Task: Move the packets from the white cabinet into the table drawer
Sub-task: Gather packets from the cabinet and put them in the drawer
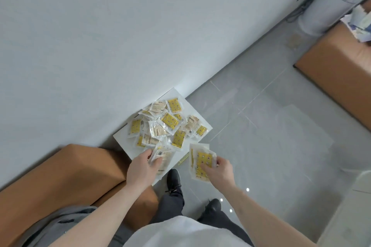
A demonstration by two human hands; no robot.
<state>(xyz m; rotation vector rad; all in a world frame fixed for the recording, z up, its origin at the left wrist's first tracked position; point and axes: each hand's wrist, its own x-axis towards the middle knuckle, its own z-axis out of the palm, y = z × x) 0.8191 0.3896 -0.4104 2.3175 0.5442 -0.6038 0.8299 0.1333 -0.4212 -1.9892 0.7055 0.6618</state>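
Note:
Several clear packets with yellow or beige inserts lie in a loose pile (pixel 166 122) on the top of a small white cabinet (pixel 124 142) against the wall. My left hand (pixel 143 168) grips a beige packet (pixel 164 157) at the near edge of the pile. My right hand (pixel 218 170) holds a small stack of packets, a yellow one (pixel 201 161) on top, just off the cabinet's right side above the floor. No table drawer is in view.
A brown cardboard box (pixel 66 182) stands left of the cabinet, close to my left arm. Another cardboard box (pixel 337 78) sits at the far right with papers on it. Grey tiled floor (pixel 271 136) lies between them. My feet stand below the cabinet.

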